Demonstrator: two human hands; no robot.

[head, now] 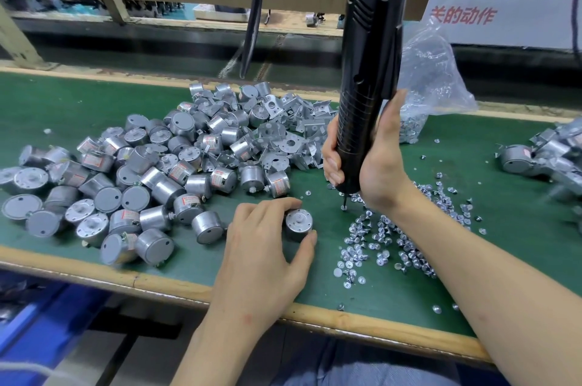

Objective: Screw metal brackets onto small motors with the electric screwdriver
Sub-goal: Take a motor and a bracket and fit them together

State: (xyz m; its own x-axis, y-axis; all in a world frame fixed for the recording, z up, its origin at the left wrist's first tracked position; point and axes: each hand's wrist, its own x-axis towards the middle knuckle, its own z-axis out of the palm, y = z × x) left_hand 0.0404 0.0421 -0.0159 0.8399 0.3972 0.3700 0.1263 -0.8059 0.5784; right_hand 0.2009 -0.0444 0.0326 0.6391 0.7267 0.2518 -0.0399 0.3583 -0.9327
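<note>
The left grip [267, 237] clasps a small, round silver motor [298, 222], shaft up, on the green table [94, 96]. The right grip [374, 165] clenches the upright black screwdriver [365, 70], tip among loose screws [393, 244].

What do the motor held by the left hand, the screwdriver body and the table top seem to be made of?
Motor: probably metal, dull silver with soft highlights.
Screwdriver: likely black plastic, glossy, with moulded ribs.
Table top: matte green mat, perhaps rubber; it shows no shine.
</note>
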